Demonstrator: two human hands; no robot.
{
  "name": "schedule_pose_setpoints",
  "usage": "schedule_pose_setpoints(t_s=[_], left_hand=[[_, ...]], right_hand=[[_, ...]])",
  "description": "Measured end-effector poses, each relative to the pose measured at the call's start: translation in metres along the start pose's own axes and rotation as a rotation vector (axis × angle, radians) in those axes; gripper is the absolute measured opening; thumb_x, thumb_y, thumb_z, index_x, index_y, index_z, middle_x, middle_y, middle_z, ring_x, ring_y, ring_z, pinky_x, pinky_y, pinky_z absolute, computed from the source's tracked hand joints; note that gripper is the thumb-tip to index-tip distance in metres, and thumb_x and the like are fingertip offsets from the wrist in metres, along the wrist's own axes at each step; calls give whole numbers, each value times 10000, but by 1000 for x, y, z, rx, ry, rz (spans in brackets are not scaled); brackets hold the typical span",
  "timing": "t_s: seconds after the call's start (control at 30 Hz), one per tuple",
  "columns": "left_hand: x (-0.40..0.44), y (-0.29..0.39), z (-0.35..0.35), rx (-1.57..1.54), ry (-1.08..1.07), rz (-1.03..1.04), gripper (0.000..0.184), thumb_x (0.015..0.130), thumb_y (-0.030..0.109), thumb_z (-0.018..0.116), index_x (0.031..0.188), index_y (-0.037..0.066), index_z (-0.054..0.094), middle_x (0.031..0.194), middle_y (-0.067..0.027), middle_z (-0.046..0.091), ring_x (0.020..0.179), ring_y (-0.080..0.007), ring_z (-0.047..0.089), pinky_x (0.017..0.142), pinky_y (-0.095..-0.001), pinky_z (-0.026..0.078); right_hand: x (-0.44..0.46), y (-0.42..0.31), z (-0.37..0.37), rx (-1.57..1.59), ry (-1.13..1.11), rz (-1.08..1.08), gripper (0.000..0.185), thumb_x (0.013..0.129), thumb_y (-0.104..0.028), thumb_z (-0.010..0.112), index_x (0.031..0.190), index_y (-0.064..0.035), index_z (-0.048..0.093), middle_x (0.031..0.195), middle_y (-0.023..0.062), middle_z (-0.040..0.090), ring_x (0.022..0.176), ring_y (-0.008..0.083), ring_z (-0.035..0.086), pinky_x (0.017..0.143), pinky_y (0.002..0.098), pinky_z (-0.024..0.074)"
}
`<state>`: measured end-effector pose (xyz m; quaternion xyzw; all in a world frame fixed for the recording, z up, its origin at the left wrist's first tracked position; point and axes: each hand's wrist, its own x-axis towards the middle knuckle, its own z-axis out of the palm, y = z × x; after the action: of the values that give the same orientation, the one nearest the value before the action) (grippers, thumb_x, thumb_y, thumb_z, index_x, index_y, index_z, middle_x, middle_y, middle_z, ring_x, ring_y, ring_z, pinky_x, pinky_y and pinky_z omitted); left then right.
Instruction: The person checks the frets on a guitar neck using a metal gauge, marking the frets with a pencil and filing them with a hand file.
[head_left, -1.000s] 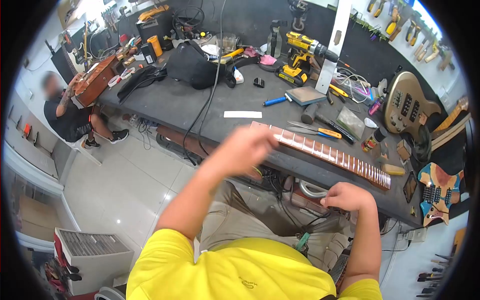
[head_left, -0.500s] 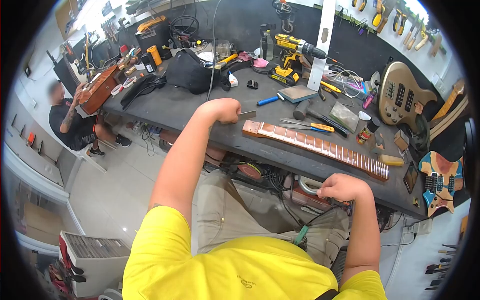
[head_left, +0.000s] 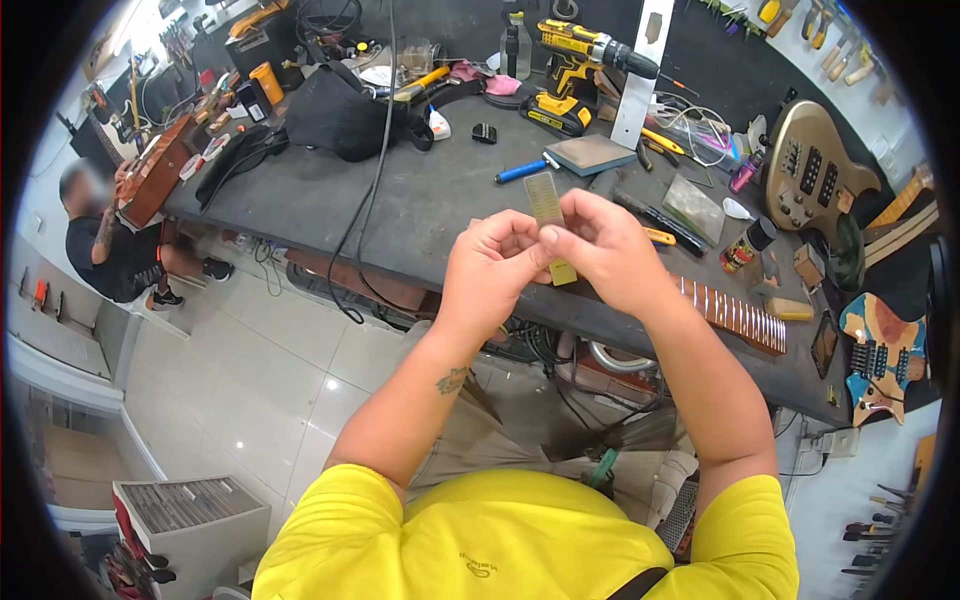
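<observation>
Above the bench edge, a thin flat plate (head_left: 543, 198) stands upright between my two hands, greyish with rows of small marks and a yellow lower end. My left hand (head_left: 497, 262) pinches it from the left, fingers curled. From the other side my right hand (head_left: 608, 248) grips it with the thumb in front. Behind my right wrist lies the guitar neck (head_left: 735, 315), its fretboard up with bright metal frets; my hand and forearm cover its left part. The yellow-handled tool (head_left: 660, 236) beside it is mostly hidden by my hand.
Around the hands on the bench (head_left: 440, 225) are a blue pen-like tool (head_left: 521, 172), a flat stone block (head_left: 592, 154), a yellow cordless drill (head_left: 570, 80) and a spray can (head_left: 744, 246). A cable (head_left: 375, 190) hangs over the front edge. Another person (head_left: 100, 235) sits left with a guitar body.
My left hand has moved right with the thin plate, and my right hand has risen from below the bench edge to meet it. The view has shifted slightly.
</observation>
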<state>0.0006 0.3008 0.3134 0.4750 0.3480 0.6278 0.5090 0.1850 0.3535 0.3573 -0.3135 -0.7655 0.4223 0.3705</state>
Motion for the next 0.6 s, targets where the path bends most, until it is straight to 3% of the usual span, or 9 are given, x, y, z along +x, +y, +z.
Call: schedule_pose_setpoints(t_s=[0.07,0.13,0.2,0.27,0.4,0.47,0.5,0.53,0.6], left_hand=[[3,-3,-11,27,-20,5,152,1017,97,826,1136,12,785,965,-43,804,842,-116,748,742,-271,622],[3,4,-20,226,-15,27,159,1026,79,804,1160,-6,783,968,-56,807,844,-114,748,757,-269,620],[8,10,-45,734,75,239,231,950,78,835,1160,3,776,1017,-76,819,919,-157,763,821,-320,599],[23,13,-72,1036,-35,526,313,868,84,864,1166,30,783,1095,-87,812,1053,-246,750,931,-385,579],[32,8,-73,1039,-207,467,397,801,121,919,1171,50,793,1152,-98,795,1155,-319,700,1000,-421,552],[37,6,-74,1133,-264,426,485,749,160,975,1184,48,791,1150,-96,791,1151,-316,697,980,-428,561],[40,5,-78,1102,-286,404,563,696,192,1012,1193,47,792,1155,-102,786,1154,-313,688,973,-424,561],[40,4,-80,1104,-289,391,563,696,192,1012,1193,47,792,1155,-102,786,1154,-313,688,973,-424,561],[41,4,-80,1090,-284,374,571,686,190,1015,1192,43,794,1135,-99,785,1119,-312,686,964,-416,560]], right_hand=[[11,6,-4,16,-54,112,224,1068,-224,735,1099,-12,671,967,17,702,894,117,645,798,329,550],[22,8,-6,-3,-52,51,198,1115,-221,684,1139,-25,667,961,24,709,864,124,654,791,320,550],[26,4,-13,323,-131,172,161,1154,-210,632,1180,-53,655,911,5,672,800,109,619,744,295,528],[32,12,-24,292,-140,171,160,1176,-213,593,1212,-66,645,883,-5,652,784,104,610,722,279,516],[35,28,-24,246,-152,214,213,1160,-284,639,1169,-71,649,902,-23,669,771,78,595,701,268,497],[32,32,-17,-171,-50,94,206,1131,-250,670,1149,-45,682,894,5,665,802,117,621,721,319,511],[31,38,-15,-416,9,-140,189,1086,-193,705,1127,-8,709,915,83,679,852,216,667,768,388,533],[28,41,-14,-407,6,-131,189,1086,-193,705,1127,-8,709,915,83,679,852,216,667,768,388,533],[24,41,-16,-514,-19,-199,174,1056,-140,719,1118,22,716,955,155,680,908,323,681,817,430,547]])
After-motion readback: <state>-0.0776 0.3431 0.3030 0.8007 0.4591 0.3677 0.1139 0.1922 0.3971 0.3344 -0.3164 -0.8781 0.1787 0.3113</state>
